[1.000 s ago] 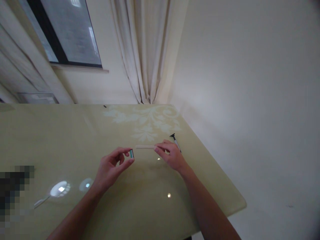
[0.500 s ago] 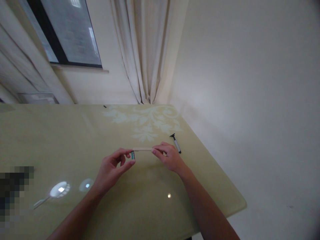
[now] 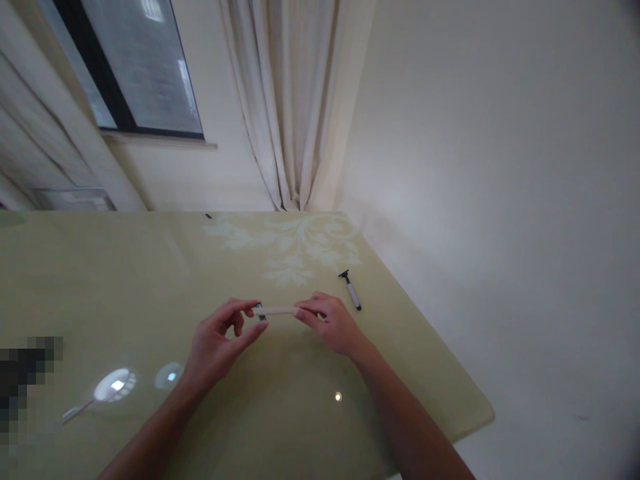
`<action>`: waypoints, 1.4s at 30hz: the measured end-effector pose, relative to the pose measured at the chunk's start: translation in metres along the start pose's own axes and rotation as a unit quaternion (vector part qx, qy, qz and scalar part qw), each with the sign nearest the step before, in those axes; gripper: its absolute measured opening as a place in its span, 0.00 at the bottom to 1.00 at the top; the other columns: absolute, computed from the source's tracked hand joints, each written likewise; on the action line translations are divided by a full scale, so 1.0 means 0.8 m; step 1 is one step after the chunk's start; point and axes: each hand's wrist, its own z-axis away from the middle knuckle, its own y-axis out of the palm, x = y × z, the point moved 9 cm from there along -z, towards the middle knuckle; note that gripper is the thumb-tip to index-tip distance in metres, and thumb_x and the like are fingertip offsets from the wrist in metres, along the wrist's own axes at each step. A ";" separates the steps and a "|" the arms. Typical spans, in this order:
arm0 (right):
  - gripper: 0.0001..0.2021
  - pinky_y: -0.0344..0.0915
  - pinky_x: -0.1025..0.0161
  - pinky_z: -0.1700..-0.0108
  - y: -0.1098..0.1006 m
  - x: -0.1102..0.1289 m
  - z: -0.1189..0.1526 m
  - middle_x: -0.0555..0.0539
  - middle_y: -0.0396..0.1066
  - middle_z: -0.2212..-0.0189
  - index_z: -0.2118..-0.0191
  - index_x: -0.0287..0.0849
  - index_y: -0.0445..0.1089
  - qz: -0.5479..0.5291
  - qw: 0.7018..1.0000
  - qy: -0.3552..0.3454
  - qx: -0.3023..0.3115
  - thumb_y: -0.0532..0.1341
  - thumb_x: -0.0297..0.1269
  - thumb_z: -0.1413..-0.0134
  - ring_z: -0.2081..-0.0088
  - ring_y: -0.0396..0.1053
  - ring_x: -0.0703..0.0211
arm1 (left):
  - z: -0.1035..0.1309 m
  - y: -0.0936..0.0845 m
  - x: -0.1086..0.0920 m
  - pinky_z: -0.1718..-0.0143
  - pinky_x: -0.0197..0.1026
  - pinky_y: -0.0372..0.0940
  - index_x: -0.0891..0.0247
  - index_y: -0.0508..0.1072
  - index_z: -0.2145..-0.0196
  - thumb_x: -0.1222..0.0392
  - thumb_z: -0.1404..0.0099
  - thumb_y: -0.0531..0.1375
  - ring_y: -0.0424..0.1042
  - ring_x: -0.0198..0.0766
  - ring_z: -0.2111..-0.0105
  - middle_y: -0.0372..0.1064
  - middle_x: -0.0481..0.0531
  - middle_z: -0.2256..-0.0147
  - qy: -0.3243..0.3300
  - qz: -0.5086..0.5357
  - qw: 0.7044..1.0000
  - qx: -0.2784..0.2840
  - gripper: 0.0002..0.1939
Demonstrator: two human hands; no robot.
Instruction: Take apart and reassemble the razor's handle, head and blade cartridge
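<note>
My left hand (image 3: 215, 343) is closed in a pinch on a small dark and teal piece that looks like a razor cartridge (image 3: 263, 317); it sits upright between thumb and fingertips. Between thumb and fingers, my right hand (image 3: 330, 325) grips one end of a thin pale stick (image 3: 277, 311). The stick lies level, its far end crossing the front of the cartridge. Both hands are above the table. Beyond my right hand lies a razor handle (image 3: 353, 294) with a grey grip and a black, narrow crosspiece.
The pale green glossy table (image 3: 280, 427) has its right edge near my right forearm and a wall beyond. A tiny dark object (image 3: 209, 216) lies at the far edge. Bright spots and a spoon-shaped shine (image 3: 114, 385) show at left. Curtains (image 3: 290, 107) hang behind.
The stick's left end has come down from the top of the cartridge to across its front. Both hands have shifted slightly left, the right one also a little lower.
</note>
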 end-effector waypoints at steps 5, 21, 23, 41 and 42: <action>0.18 0.60 0.62 0.63 -0.009 -0.003 -0.001 0.47 0.73 0.71 0.56 0.43 0.84 0.018 0.998 0.022 -0.047 0.62 0.49 0.30 0.69 0.66 0.60 | 0.000 -0.001 -0.002 0.68 0.36 0.66 0.57 0.81 0.54 0.52 0.39 0.71 0.64 0.30 0.76 0.72 0.46 0.67 0.005 -0.012 1.000 -0.007 0.16; 0.15 0.59 0.63 0.63 0.005 -0.002 -0.001 0.48 0.73 0.71 0.58 0.42 0.84 0.022 0.999 0.015 -0.038 0.62 0.45 0.29 0.69 0.66 0.61 | 0.001 -0.001 0.000 0.69 0.34 0.65 0.57 0.80 0.54 0.53 0.37 0.71 0.64 0.29 0.76 0.72 0.44 0.67 0.020 -0.023 1.000 -0.002 0.15; 0.15 0.59 0.63 0.64 0.003 -0.005 -0.001 0.48 0.73 0.71 0.58 0.41 0.84 0.017 0.998 0.018 -0.049 0.62 0.45 0.29 0.69 0.66 0.61 | 0.001 -0.001 0.003 0.69 0.34 0.65 0.56 0.80 0.54 0.53 0.38 0.71 0.63 0.29 0.76 0.72 0.44 0.67 0.017 -0.024 1.000 -0.001 0.15; 0.13 0.59 0.63 0.64 0.003 -0.009 -0.003 0.48 0.72 0.71 0.57 0.41 0.84 0.000 0.999 0.015 -0.030 0.64 0.43 0.30 0.70 0.65 0.61 | -0.002 0.001 0.002 0.70 0.35 0.65 0.57 0.81 0.54 0.52 0.38 0.71 0.64 0.30 0.76 0.69 0.43 0.71 0.007 -0.007 1.000 -0.001 0.15; 0.13 0.59 0.63 0.64 0.004 -0.008 -0.003 0.48 0.73 0.71 0.57 0.41 0.84 -0.008 0.999 0.015 -0.027 0.64 0.43 0.30 0.70 0.65 0.61 | -0.002 0.001 0.003 0.70 0.35 0.65 0.57 0.81 0.54 0.52 0.38 0.71 0.64 0.30 0.76 0.69 0.43 0.71 0.005 -0.006 1.000 0.000 0.16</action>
